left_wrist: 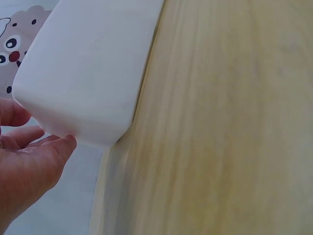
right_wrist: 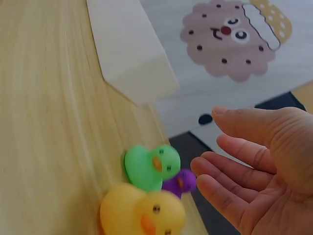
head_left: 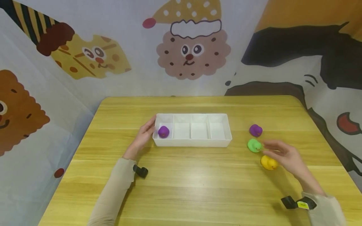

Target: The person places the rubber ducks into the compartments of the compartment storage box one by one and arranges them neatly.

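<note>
A white tray (head_left: 192,142) with a row of compartments stands on the table. In its leftmost compartment sits a purple rubber duck (head_left: 163,132). My left hand (head_left: 142,136) touches the tray's left end, fingertips against the outer wall in the left wrist view. To the right of the tray are a second purple duck (head_left: 255,130), a green rubber duck (head_left: 254,145) and a yellow rubber duck (head_left: 269,163). My right hand (head_left: 288,157) is beside the green and yellow ducks, fingers loosely extended; the right wrist view shows nothing in its grasp (right_wrist: 254,171).
The wooden table (head_left: 192,182) ends at a back edge against a cartoon-printed cloth (head_left: 192,88). Small black wrist cameras are strapped to both sleeves. The other three tray compartments show bare white floors.
</note>
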### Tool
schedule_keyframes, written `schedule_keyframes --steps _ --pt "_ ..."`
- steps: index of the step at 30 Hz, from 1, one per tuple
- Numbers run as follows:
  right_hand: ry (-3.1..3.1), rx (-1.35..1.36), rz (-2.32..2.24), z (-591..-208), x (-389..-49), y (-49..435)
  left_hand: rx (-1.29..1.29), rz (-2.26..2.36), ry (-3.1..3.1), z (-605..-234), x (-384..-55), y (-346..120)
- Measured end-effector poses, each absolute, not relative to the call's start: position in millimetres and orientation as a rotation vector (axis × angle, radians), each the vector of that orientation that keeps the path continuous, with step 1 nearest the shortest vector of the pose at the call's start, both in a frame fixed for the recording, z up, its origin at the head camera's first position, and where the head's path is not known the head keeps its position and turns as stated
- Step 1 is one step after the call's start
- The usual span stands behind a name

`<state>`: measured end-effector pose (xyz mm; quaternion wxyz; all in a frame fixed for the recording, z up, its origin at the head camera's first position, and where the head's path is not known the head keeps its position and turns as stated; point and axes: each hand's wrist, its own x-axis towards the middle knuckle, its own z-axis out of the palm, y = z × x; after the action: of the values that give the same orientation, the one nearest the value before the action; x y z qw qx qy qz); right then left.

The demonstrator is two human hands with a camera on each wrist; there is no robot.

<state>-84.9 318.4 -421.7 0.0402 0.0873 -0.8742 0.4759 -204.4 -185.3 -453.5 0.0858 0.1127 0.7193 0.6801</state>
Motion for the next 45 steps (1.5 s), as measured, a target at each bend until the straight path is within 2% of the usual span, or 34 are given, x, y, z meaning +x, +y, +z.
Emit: schedule_keyframes --steps 13,29,45 --pt "-2.911 0.106 1.344 -431.5 -75.3 338.8 0.324 2.022 2.157 -452.4 -203.6 -184.9" --pt "-2.935 0.339 1.394 -443.2 -71.6 348.8 0.339 2.016 2.177 -453.3 -204.4 -184.5" --pt "-2.935 0.292 1.435 -445.3 -71.9 348.8 0.338 2.04 2.161 -455.7 -205.5 -184.5"
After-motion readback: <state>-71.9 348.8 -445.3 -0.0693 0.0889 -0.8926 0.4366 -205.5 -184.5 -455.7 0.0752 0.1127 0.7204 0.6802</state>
